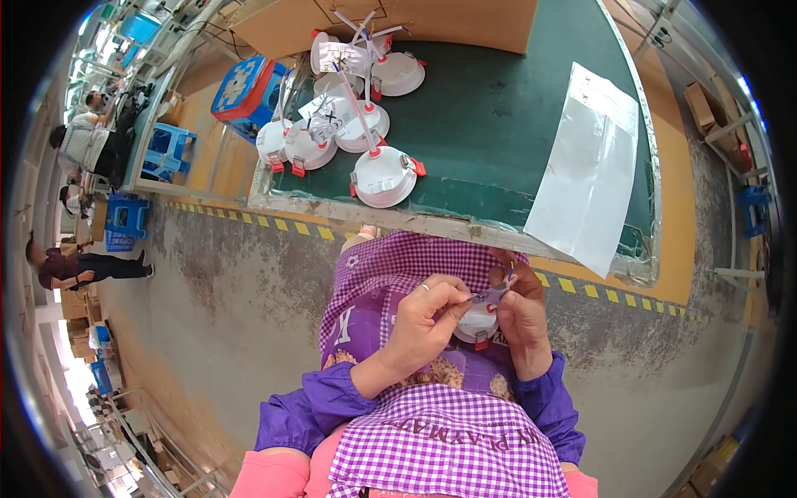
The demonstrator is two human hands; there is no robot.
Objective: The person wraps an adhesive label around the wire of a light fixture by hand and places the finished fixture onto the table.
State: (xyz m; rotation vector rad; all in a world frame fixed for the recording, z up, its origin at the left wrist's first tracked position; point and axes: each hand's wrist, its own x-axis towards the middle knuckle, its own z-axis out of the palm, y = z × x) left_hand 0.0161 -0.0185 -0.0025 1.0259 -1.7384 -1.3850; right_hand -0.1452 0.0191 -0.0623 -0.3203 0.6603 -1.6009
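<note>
A round white downlight (476,325) with red-tipped spring clips rests in my lap, partly covered by my hands. My left hand (427,322), a ring on one finger, is closed, pinching one end of a small greyish label (490,293) above the lamp. On the other side, my right hand (523,314) is closed around the label's other end, by the lamp's short cable with bare wire ends. How the label is fixed to the cable is hidden by my fingers. Several similar downlights (385,179) stand on the green table, cables pointing up, some with white tags.
The green-topped table (490,108) has a worn edge in front of me. A sheet of white labels (589,166) overhangs that edge at right. Behind the lamps stands a cardboard box (398,21). Blue stools (170,149) and a standing person (79,267) are at left.
</note>
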